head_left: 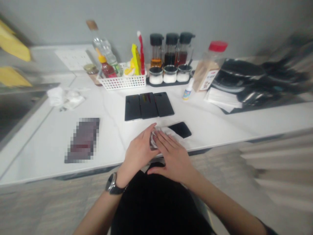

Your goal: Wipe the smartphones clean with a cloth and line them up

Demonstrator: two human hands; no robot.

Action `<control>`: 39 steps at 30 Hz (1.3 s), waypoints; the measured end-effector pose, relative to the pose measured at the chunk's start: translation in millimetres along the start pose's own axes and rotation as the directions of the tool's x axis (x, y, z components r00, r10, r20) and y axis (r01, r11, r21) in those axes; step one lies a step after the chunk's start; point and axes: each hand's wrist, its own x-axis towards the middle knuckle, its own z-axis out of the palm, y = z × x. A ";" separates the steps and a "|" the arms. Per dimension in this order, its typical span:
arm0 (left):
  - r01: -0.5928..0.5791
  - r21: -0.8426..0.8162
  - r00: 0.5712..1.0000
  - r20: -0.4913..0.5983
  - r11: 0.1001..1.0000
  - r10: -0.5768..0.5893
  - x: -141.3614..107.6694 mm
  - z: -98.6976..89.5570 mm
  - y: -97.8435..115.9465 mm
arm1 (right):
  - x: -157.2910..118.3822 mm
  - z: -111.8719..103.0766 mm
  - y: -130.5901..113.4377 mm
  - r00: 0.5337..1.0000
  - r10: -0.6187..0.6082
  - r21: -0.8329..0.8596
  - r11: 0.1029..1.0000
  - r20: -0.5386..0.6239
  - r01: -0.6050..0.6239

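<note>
My left hand [139,154] and my right hand [172,157] press together on a crumpled white cloth [156,138] at the counter's front edge. The cloth mostly lies between my hands, and its far end reaches a black smartphone [180,129]. Part of that phone is hidden beneath the cloth, so I cannot tell what else lies there. Farther back, several black smartphones [148,105] lie side by side, face down or dark. To the left sits a pixelated flat rectangular object [83,140], too blurred to name. A wristwatch [112,183] circles my left wrist.
A white marble counter [207,125] carries a white plastic basket [123,82] of bottles, several condiment jars [170,52], and a red-lidded spice jar [210,67]. Crumpled tissue [66,98] lies at left beside a steel sink [17,111]. Black cookware [241,78] stands at right.
</note>
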 end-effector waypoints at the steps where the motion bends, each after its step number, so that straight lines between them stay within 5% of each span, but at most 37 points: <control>1: -0.006 -0.002 1.000 -0.001 1.000 0.006 -0.2 0.1 -0.3 | -1.6 -2.8 2.8 1.000 -0.007 -0.001 1.000 0.011 0.007; 7: 0.007 -0.036 1.000 -0.008 0.999 -0.007 0.2 -0.5 0.4 | -4.1 -19.2 38.9 0.989 0.145 -0.123 0.981 -0.040 -0.149; 14: 0.011 -0.013 1.000 0.016 1.000 -0.011 0.3 -2.0 0.6 | 0.8 -0.2 2.6 1.000 -0.013 -0.028 1.000 -0.006 0.012; 20: 0.039 -0.036 0.999 0.006 0.999 -0.039 1.1 -2.0 2.9 | -13.3 -21.6 40.6 0.990 0.132 -0.152 0.979 -0.040 -0.136; 26: 0.035 -0.022 0.999 0.015 0.999 -0.035 1.0 -2.3 1.7 | 0.1 4.9 2.5 0.999 0.015 -0.019 1.000 -0.046 -0.016; 29: 0.016 -0.036 1.000 0.016 0.999 -0.016 0.9 -1.9 1.1 | -8.2 -5.2 12.5 1.000 -0.008 -0.039 0.999 -0.019 0.007; 33: 0.025 -0.056 1.000 0.006 0.998 -0.024 1.4 -1.1 1.2 | -9.7 -16.7 38.7 0.988 0.136 -0.150 0.978 -0.079 -0.146; 39: 0.045 -0.038 0.999 0.020 0.998 -0.045 1.0 -1.5 0.6 | -1.8 3.5 4.8 0.999 -0.010 -0.056 0.998 -0.053 0.007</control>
